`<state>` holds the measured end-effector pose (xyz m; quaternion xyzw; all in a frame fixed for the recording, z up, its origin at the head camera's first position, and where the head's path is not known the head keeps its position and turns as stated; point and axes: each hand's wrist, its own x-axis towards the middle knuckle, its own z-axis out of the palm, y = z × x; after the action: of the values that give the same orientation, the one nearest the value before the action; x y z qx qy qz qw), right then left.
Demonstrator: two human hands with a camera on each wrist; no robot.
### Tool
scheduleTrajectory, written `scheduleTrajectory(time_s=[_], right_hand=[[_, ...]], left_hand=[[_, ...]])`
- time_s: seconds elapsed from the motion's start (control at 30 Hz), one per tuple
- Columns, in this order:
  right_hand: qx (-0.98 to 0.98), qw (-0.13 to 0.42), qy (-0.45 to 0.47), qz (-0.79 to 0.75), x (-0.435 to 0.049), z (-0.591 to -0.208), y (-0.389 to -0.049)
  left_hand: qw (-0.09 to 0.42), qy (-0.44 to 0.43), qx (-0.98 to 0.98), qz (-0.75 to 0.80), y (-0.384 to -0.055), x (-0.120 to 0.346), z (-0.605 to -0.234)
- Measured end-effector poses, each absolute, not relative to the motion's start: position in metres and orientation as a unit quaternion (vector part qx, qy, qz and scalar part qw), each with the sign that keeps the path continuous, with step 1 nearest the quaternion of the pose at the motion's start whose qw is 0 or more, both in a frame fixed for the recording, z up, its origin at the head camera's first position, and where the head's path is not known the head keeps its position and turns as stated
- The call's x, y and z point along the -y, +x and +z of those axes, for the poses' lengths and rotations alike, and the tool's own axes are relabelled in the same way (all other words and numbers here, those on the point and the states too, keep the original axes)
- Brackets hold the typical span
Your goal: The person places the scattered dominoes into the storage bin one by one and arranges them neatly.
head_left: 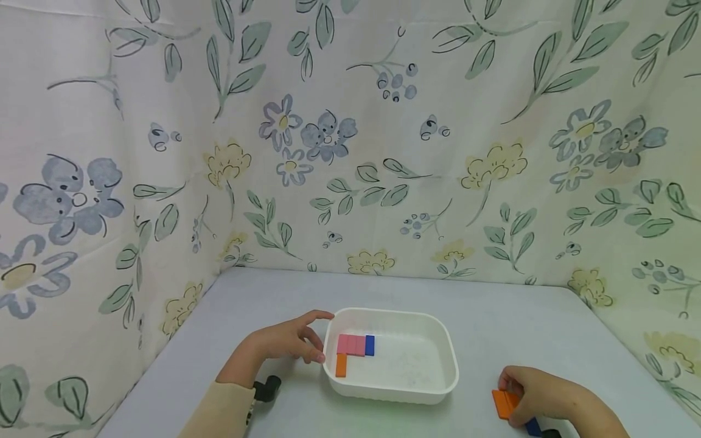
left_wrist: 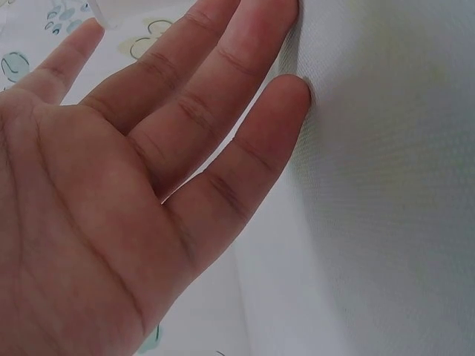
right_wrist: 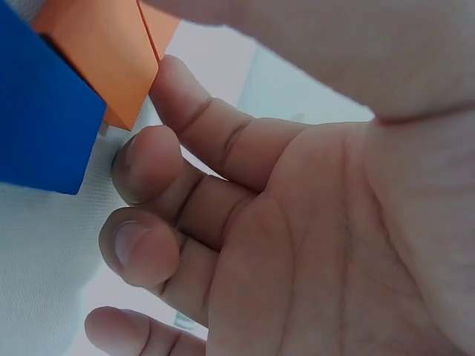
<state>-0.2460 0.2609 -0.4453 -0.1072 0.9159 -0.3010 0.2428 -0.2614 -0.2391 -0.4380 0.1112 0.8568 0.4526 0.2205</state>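
A white plastic tray (head_left: 405, 374) sits mid-table. In its left part lie pink tiles (head_left: 352, 345) side by side, a blue tile (head_left: 370, 345) against their right end and an orange tile (head_left: 341, 365) below. My left hand (head_left: 282, 340) rests at the tray's left wall, fingers spread and loosely bent, the upper fingertip at the rim. To the tray's right, my right hand (head_left: 542, 392) pinches an orange tile (right_wrist: 104, 55) between thumb and index finger, low over the table. Another orange tile (head_left: 499, 403) lies just left of it; a blue tile (right_wrist: 44, 111) is beside it, partly hidden by the hand in the head view.
The pale table (head_left: 296, 292) is bordered by a floral curtain (head_left: 350, 152) at the back and both sides. A black wrist camera (head_left: 267, 388) hangs under the left wrist, and another dark piece (head_left: 551, 433) shows below the right hand.
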Motion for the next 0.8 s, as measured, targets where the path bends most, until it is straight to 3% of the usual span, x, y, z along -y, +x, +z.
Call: scheduleTrajectory(time_s=[0.8], right_hand=[[-0.929, 0.224, -0.088, -0.28, -0.251, -0.441, -0.244]], left_hand=[[0.221, 0.112, -0.855, 0.455, -0.261, 0.24, -0.437]])
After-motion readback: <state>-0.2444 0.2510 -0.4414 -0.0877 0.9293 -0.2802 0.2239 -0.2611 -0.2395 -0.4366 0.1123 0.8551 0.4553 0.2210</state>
